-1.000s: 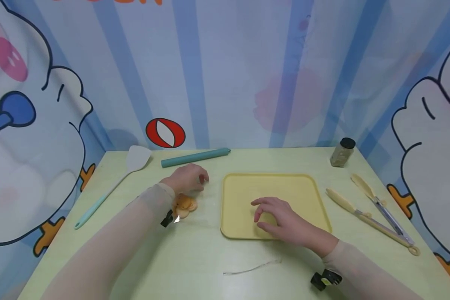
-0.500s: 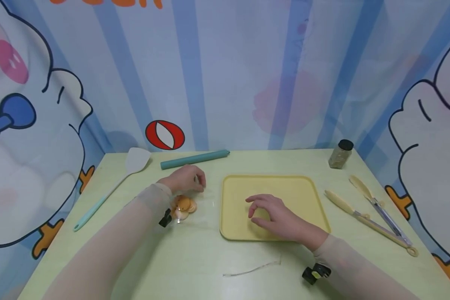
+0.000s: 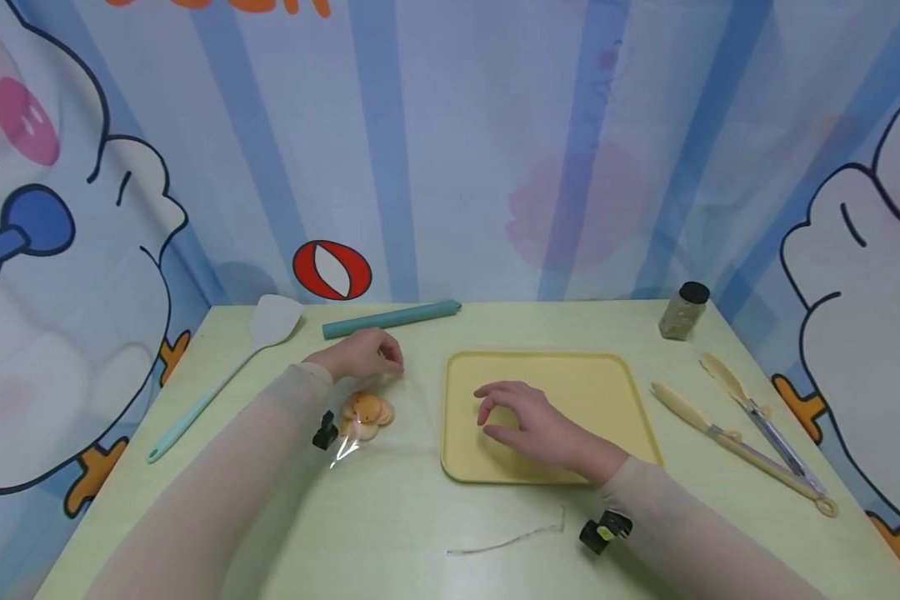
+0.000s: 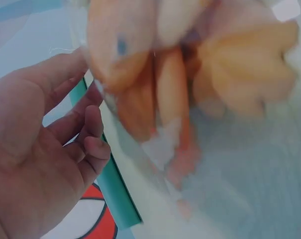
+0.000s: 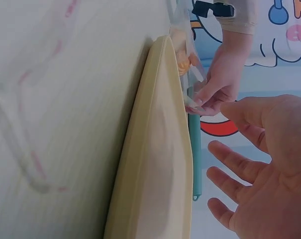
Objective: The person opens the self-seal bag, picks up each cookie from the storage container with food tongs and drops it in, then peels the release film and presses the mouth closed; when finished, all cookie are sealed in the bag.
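Between thumb and fingertips, my left hand [image 3: 362, 353] pinches the edge of a clear plastic bag [image 4: 230, 174]. Orange and cream pieces [image 3: 367, 411] are inside it, one shaped like a flower and one long like a sausage in the left wrist view. The bag lies left of a yellow tray [image 3: 555, 467]. My right hand [image 3: 532, 423] hovers over the left part of the tray, fingers loosely curved and holding nothing. The right wrist view shows its spread fingers, with my left hand at the bag beyond the tray.
A white spatula with a mint handle [image 3: 210, 400] lies at left, and a teal stick [image 3: 392, 319] at the back. A spice jar with a black lid [image 3: 684, 311] and cream-tipped tongs [image 3: 753, 446] are at right. A thin clear strip [image 3: 506, 542] lies in front.
My right hand has moved left over the tray, toward the bag. My left hand has shifted slightly left, and the bag's near end now glints and spreads farther forward.
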Demonstrator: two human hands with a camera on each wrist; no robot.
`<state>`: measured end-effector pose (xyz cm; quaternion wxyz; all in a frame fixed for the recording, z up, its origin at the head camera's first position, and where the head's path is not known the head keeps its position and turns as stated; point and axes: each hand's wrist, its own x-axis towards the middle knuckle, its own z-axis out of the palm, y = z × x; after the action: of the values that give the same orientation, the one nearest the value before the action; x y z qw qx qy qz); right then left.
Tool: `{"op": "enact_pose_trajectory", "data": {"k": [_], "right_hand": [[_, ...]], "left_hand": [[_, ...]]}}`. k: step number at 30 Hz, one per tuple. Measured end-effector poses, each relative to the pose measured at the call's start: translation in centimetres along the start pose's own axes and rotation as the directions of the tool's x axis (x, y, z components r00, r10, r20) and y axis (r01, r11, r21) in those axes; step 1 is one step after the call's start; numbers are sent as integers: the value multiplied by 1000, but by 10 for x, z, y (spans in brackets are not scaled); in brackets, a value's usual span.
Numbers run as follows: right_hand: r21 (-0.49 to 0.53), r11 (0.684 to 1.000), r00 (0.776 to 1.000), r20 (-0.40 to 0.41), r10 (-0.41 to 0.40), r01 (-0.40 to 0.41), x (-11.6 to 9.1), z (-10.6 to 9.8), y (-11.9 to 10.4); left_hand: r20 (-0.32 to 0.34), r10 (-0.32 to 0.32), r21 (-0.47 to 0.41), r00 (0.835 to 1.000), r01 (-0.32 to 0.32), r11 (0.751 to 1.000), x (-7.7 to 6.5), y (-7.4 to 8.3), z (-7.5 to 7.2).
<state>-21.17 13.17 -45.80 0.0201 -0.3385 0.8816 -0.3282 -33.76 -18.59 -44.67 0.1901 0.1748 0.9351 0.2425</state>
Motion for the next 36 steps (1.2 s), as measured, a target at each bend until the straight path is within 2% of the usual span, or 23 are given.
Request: {"op": "enact_pose_trajectory", "data": {"k": [6,12,15,18,21,25,31,33,36], "right_hand": [[-1,1000,1000,-16,-4,4,16,7,-2],[18,999,999,-40,28,-28,35,15,-5],[31,999,997,-57,43,-41,45,18,-6],[47,997,995,-75,67,-63,54,21,-7],[70,991,991,-70,115,-111,64,25,-5],[67,991,991,-58,122,-118,80,31,-3],[-7,998,996,-71,56,-57,104,40,0],[-16,998,996,-66,61,-62,112,43,2],[-24,996,995,-58,79,-80,125,49,4]], "left_hand": [[-16,16,-6,1000,-16,1000,-7,-11,-8],[-72,-41,-63,997,37,997,-19,-30,-15],[-120,-58,-79,991,49,996,-24,-43,-17],[-172,-48,-96,984,32,995,-30,-54,-20],[-215,-51,-113,975,27,993,-36,-65,-21],[-252,-108,-166,962,67,984,-46,-76,-19],[-258,-182,-242,949,119,963,-64,-85,-20],[-256,-186,-263,948,117,958,-68,-89,-21],[-267,-159,-269,951,85,959,-73,-98,-22]]}}
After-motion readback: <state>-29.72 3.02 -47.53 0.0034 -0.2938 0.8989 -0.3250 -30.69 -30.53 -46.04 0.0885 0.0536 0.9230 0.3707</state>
